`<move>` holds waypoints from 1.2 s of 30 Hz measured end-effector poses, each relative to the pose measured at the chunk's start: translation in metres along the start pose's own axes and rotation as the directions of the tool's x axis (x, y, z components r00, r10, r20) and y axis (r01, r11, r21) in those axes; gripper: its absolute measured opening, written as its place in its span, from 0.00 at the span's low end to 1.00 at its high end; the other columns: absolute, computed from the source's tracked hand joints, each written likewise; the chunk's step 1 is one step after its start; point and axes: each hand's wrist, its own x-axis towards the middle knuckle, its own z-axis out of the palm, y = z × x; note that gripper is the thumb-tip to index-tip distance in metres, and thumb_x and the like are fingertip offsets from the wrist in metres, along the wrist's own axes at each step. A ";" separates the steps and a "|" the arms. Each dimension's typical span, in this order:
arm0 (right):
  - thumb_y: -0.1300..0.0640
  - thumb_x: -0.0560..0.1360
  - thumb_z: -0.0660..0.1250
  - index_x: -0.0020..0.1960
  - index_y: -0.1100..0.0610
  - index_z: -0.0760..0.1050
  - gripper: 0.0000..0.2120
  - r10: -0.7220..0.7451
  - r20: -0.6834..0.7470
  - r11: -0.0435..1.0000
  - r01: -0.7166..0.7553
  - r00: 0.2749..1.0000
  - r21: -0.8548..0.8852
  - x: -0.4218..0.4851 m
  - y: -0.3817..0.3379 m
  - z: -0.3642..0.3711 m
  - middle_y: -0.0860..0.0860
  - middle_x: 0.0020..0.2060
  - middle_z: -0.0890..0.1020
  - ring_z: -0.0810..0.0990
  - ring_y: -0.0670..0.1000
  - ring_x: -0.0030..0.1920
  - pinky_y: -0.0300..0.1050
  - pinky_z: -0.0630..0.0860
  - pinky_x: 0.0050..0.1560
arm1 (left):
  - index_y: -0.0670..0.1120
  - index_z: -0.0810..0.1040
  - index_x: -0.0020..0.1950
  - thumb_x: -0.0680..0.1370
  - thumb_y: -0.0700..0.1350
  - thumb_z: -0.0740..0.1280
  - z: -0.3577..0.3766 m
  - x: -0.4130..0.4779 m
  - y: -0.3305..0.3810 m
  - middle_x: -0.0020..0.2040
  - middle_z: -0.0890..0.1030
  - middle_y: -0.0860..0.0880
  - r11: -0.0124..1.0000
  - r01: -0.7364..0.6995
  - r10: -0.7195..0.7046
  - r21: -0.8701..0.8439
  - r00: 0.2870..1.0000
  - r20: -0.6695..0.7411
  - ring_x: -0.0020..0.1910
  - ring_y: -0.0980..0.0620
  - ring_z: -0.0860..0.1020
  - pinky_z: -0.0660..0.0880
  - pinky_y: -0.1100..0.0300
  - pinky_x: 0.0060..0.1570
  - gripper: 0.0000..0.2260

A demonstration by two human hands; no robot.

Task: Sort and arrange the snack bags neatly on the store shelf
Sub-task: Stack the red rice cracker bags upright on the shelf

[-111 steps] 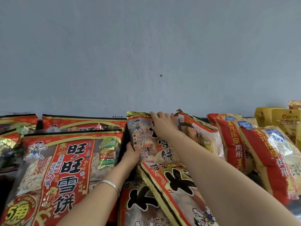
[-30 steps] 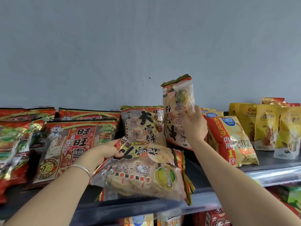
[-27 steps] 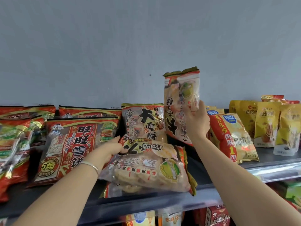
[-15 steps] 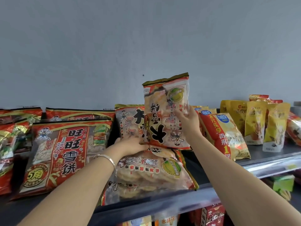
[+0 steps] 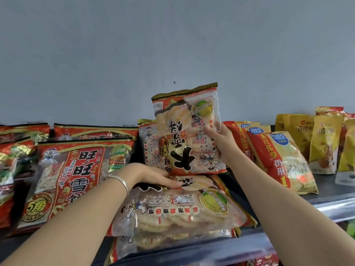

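At centre of the shelf [image 5: 330, 203], 12 o'clock: raised cracker bag [image 5: 187, 131] held upright, print inverted, lower seal just above the flat stack [image 5: 178, 210]. Gripped along its 3 o'clock edge by the right hand [image 5: 223, 145], thumb on the front face, fingers curled behind. Shifted within the last second from 1 o'clock, beside the red-and-yellow bags [image 5: 278, 156], across to the front of the standing bag [image 5: 148, 143] of the same print. By contrast, left hand [image 5: 155, 174] no longer lifting the stack's top bag by its corner; now laid flat, fingers straight, pressing that bag's far end down. Judged: stack steadied, raised bag brought over its own kind, ready for setting down or standing, likely needing a turn first to right the print.

Edges: front lip at 5 o'clock, flat stack lying right up to it at 6 o'clock, judged liable to slide off once unpressed. Neighbours: large red bags [image 5: 73, 169] tight at 9 o'clock; red-and-yellow bags close at 3 o'clock; yellow pouches [image 5: 324, 144] farther out at 2 o'clock. Open room: bare wall [image 5: 172, 45] above, free for lifting and turning; narrow dark gap at 4 o'clock between stack and red-and-yellow bags.
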 end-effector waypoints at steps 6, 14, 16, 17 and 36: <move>0.52 0.77 0.67 0.66 0.54 0.70 0.19 0.054 0.150 0.986 -0.029 0.987 -0.166 0.015 0.022 0.013 0.52 0.54 0.82 0.84 0.49 0.48 0.44 0.81 0.44 | 0.48 0.61 0.75 0.66 0.75 0.59 0.004 -0.005 -0.003 0.74 0.63 0.50 1.000 0.017 -0.017 0.023 1.000 -0.012 0.72 0.50 0.63 0.59 0.52 0.72 0.45; 0.51 0.74 0.71 0.73 0.58 0.57 0.35 0.301 0.072 0.768 -0.198 0.951 -0.609 0.027 0.062 0.006 0.55 0.65 0.73 0.74 0.56 0.64 0.50 0.72 0.60 | 0.59 0.63 0.72 0.51 0.85 0.46 0.013 0.005 -0.010 0.72 0.67 0.54 0.991 0.123 -0.107 0.058 0.968 -0.225 0.70 0.48 0.66 0.56 0.42 0.69 0.55; 0.50 0.75 0.70 0.73 0.59 0.57 0.34 0.314 0.077 0.745 -0.195 0.946 -0.638 0.028 0.064 0.004 0.56 0.66 0.73 0.73 0.56 0.64 0.49 0.72 0.59 | 0.59 0.64 0.70 0.47 0.86 0.45 0.015 0.009 -0.014 0.71 0.69 0.54 0.993 0.118 -0.108 0.030 0.967 -0.233 0.69 0.48 0.67 0.58 0.42 0.69 0.57; 0.49 0.75 0.70 0.73 0.59 0.57 0.35 0.311 0.074 0.736 -0.191 0.948 -0.650 0.028 0.064 0.003 0.56 0.66 0.73 0.74 0.56 0.64 0.49 0.73 0.58 | 0.59 0.65 0.70 0.47 0.86 0.46 0.015 0.009 -0.013 0.70 0.69 0.55 0.993 0.118 -0.108 0.028 0.966 -0.235 0.68 0.48 0.68 0.58 0.41 0.69 0.57; 0.47 0.76 0.68 0.68 0.59 0.67 0.26 0.306 0.188 0.471 0.024 0.933 -0.882 -0.033 0.025 0.019 0.56 0.62 0.76 0.75 0.55 0.58 0.45 0.72 0.55 | 0.49 0.52 0.77 0.78 0.54 0.64 0.017 -0.010 -0.020 0.75 0.61 0.46 0.941 -0.089 -0.080 -0.325 0.877 -0.473 0.72 0.46 0.63 0.60 0.57 0.68 0.32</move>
